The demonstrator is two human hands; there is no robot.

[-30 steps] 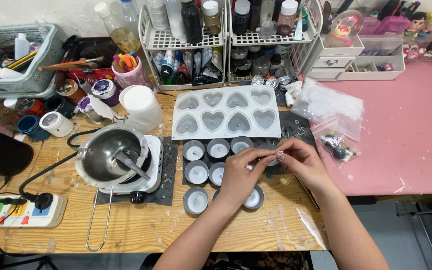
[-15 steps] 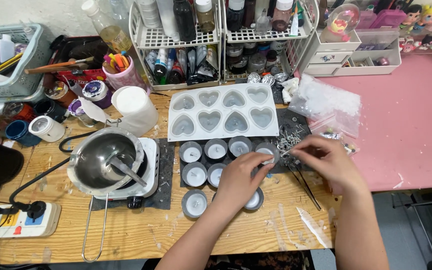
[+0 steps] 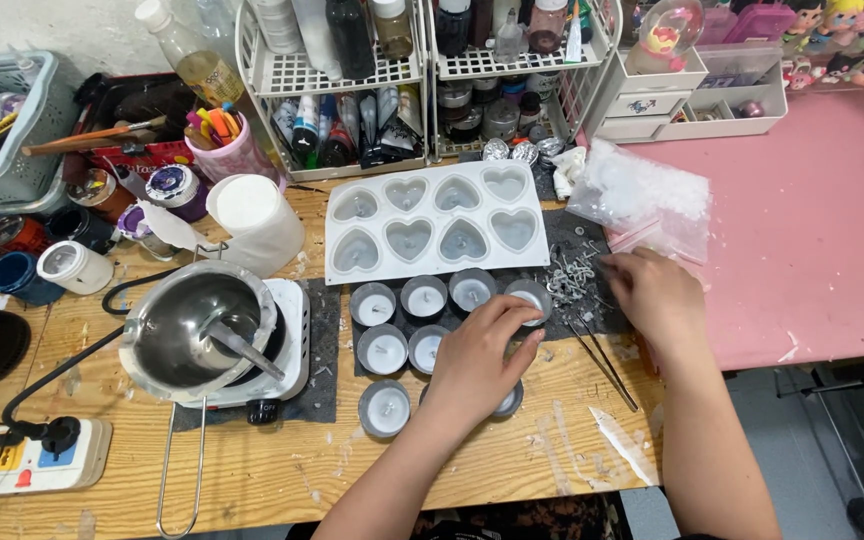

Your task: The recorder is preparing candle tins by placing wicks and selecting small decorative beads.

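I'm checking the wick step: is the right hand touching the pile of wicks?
Touching. Head view: right hand fingertips rest on the wick pile on the dark mat, no gap visible.

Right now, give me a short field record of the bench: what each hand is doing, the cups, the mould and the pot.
left hand: resting over the small dark tealight cups, fingertips at the rightmost cup of the back row
right hand: on the pile of small metal wick pieces
mould: white silicone heart mould, behind the cups
pot: steel melting pot on a white hotplate, left of the cups
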